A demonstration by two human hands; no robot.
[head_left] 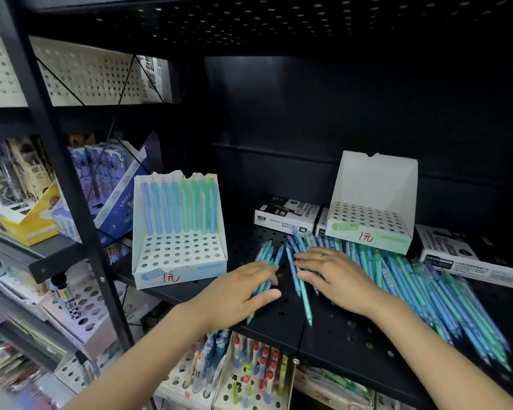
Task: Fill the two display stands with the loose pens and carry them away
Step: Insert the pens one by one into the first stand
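Left hand [243, 287] curls round a small bunch of pens [268, 261] near the shelf [338, 335] front edge. Right hand [335, 276], fingers flat, presses on loose pens [427, 291] (heaped rightward). Left stand [178, 232], back row filled, sits at the left edge; right stand [370, 208] behind, holes bare.

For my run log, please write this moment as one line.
left hand: holds pens | right hand: on pile | left stand: one row | right stand: empty
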